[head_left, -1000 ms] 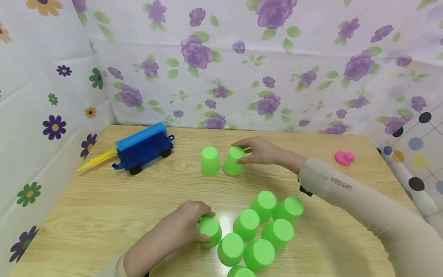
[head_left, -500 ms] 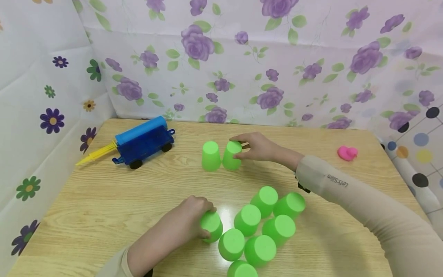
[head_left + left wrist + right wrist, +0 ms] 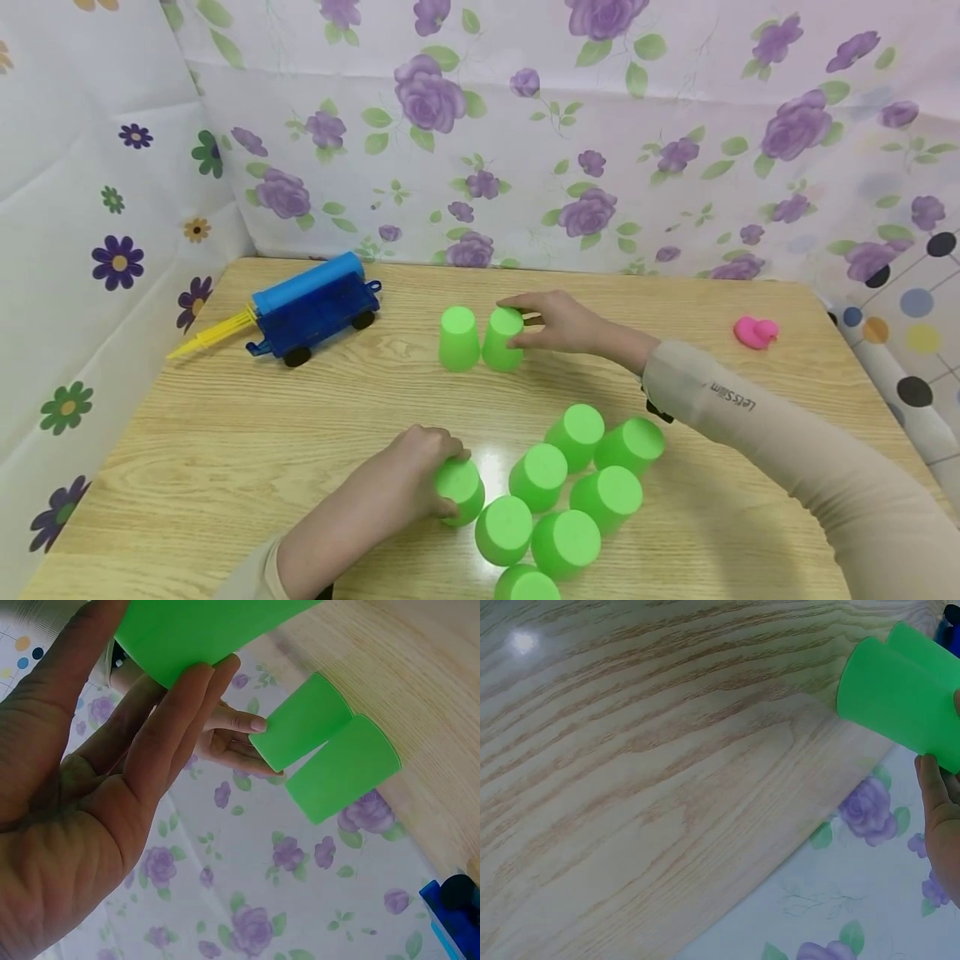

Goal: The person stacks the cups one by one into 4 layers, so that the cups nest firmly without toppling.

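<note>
Upside down on the wooden table (image 3: pixel 300 450), two green cups stand side by side near the back. My right hand (image 3: pixel 562 323) grips the right one (image 3: pixel 503 337), thumb and fingers at its sides. Its neighbour (image 3: pixel 458 340) stands just to the left, a narrow gap showing between them in the left wrist view. Closer to me, my left hand (image 3: pixel 420 475) holds another green cup (image 3: pixel 461 492) from its left side. That cup (image 3: pixel 195 637) fills the top of the left wrist view. A cluster of several upturned green cups (image 3: pixel 538 477) stands to its right.
A blue toy wagon (image 3: pixel 315 315) carrying a lighter blue cylinder with a yellow pointed end (image 3: pixel 217 333) stands at the back left. A pink toy duck (image 3: pixel 755 332) sits at the back right. Flowered cloth (image 3: pixel 480 133) hangs behind the table.
The right hand's cup has gone from slightly tilted to upright and sits closer to its left neighbour. The left hand stays on its cup. The head view has shifted a little.
</note>
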Tool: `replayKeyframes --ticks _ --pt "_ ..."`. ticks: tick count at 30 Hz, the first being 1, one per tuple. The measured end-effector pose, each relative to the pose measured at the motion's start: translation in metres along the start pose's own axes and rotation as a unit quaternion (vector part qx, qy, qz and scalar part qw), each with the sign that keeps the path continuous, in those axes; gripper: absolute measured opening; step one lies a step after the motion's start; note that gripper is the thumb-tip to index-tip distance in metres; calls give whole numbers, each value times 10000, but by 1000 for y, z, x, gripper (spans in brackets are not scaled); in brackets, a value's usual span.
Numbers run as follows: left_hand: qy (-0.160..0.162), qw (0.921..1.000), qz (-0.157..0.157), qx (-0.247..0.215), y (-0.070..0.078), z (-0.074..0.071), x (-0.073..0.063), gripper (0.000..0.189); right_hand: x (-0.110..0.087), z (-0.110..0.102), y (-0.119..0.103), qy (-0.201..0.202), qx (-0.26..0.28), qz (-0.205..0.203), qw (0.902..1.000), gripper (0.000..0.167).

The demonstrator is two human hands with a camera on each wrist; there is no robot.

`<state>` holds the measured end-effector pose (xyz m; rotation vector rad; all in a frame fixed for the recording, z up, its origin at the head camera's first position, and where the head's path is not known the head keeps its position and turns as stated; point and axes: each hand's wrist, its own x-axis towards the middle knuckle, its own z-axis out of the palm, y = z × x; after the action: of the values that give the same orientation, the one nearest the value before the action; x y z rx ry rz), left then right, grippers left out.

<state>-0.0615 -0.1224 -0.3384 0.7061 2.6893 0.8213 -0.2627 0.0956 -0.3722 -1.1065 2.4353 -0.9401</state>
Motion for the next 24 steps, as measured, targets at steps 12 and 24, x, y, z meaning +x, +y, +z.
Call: replayKeyframes --ticks 12,24 --pt "64 9996 -203 -159 2 1 -1 43 -8 0 -1 159 -224 -177 9995 65" --pt "84 10000 -39 -4 0 2 -3 45 -45 -16 0 638 -802 5 9947 60"
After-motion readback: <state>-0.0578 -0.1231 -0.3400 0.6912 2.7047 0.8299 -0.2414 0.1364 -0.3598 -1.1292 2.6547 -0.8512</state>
